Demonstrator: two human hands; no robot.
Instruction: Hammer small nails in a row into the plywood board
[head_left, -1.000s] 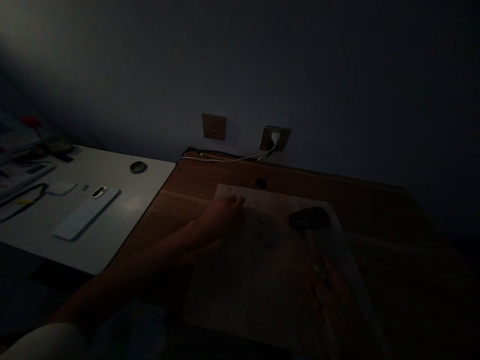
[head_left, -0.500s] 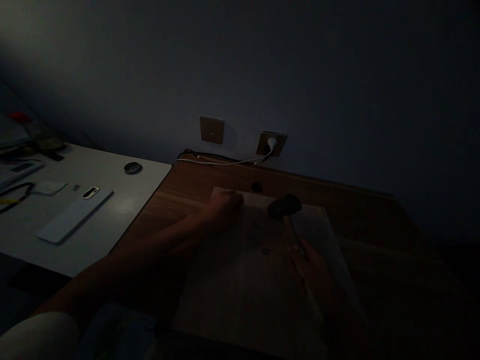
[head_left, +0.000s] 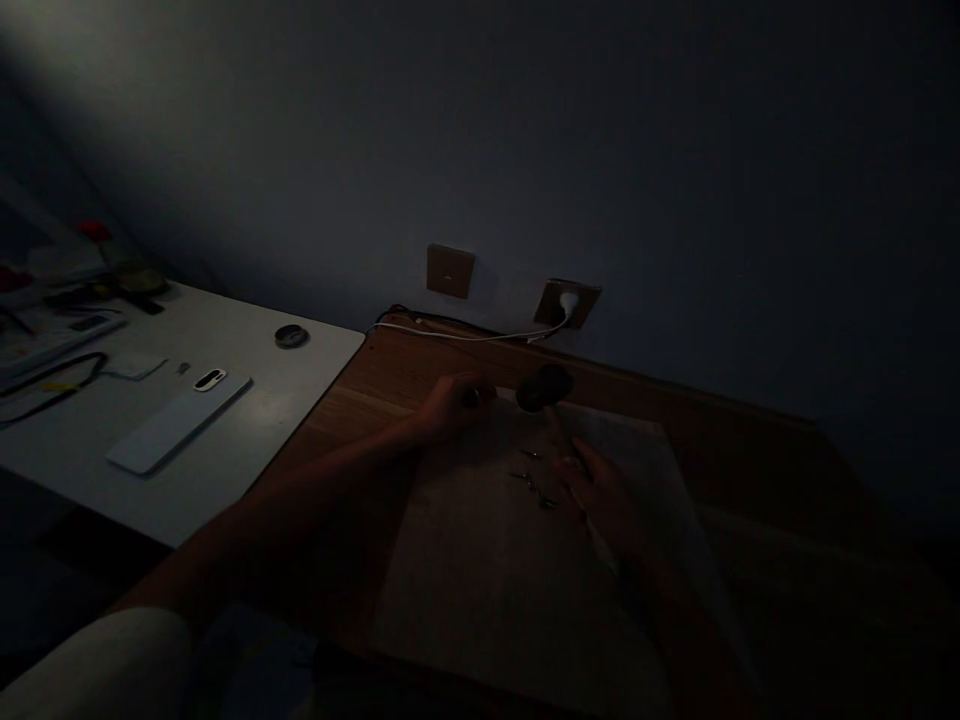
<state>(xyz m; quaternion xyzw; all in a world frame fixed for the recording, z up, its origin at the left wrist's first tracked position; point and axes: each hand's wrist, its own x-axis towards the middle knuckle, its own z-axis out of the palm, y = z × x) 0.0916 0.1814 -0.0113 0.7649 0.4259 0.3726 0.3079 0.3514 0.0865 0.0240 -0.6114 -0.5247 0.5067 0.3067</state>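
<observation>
By the far left corner of the flat, pale board (head_left: 480, 580), the left hand (head_left: 452, 400) is curled; whether anything is pinched cannot be told. Small, thin, shiny metal bits (head_left: 547, 503) are spread on the board. The tan-handled, dark-headed hammer (head_left: 553, 384), near the left hand, is gripped by the closed right hand (head_left: 606, 495); taps should be kept soft and straight.

Small items (head_left: 531, 455) lie on the board (head_left: 465, 580) on the desk (head_left: 367, 387), left of the right hand (head_left: 602, 495) and its mallet (head_left: 553, 384); the left hand (head_left: 450, 403) is at the board's far-left corner. The side table (head_left: 274, 430), left, bears a phone (head_left: 176, 428) before a dish (head_left: 291, 337). Behind, a cable (head_left: 465, 337) trails beneath 2 wall plates (head_left: 450, 270).
</observation>
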